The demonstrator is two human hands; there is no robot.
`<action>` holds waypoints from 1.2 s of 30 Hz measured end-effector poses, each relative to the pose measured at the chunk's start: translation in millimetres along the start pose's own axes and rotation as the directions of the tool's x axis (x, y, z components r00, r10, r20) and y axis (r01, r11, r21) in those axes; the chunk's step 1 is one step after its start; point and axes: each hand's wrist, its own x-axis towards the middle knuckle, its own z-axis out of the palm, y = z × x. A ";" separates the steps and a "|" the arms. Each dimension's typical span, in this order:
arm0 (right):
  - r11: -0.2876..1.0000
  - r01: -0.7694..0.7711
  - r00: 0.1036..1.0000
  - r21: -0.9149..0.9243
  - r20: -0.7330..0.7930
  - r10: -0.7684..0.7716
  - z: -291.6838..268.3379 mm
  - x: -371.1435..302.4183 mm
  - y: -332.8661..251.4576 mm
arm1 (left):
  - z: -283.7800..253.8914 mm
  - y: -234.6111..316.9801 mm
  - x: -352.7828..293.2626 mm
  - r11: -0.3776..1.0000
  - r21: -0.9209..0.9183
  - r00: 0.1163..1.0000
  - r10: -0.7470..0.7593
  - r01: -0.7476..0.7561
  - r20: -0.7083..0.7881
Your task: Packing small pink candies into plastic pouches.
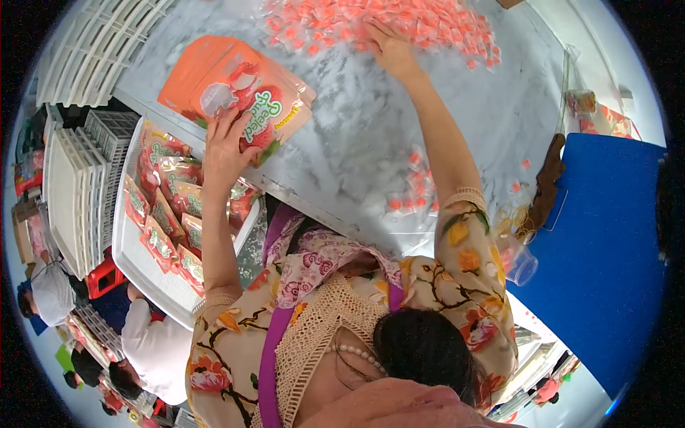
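A fanned stack of orange-red printed pouches [282, 85] lies at the table's left edge. My left hand [225, 146] rests on the top pouch with its fingers spread. Across the far side spreads a heap of small red-pink sweets in clear wrappers [449, 32]. At the heap's near edge, my right hand [394, 53] reaches in with fingers stretched out, touching the wrapped pieces. Whether a piece sits under those fingertips is hidden. A smaller group of the wrapped sweets [417, 187] lies nearer me, left of my right forearm.
The grey marbled table [342, 114] fills the middle. Left of it, a white basket [127, 232] holds several filled pouches [163, 214]. Stacked white crates [75, 192] stand beyond. At right are a clear plastic cup [522, 267], rubber bands [519, 217] and a blue panel [606, 235]. People work at lower left.
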 end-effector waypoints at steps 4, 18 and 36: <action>0.997 -0.065 0.996 0.048 0.063 0.062 5.8 -16.0 -18.2 | 0.8 -4.7 -6.2 0.999 0.021 0.999 -0.023 0.024 -0.024; 0.216 -0.656 0.658 0.723 0.409 0.632 -89.9 -95.1 -35.0 | 12.7 21.1 12.1 0.999 -0.036 0.998 -0.012 0.010 -0.069; 0.540 -0.666 0.734 0.515 0.322 0.597 -76.9 -126.6 -64.1 | 104.1 102.8 98.7 0.912 -0.411 0.968 0.091 0.013 0.234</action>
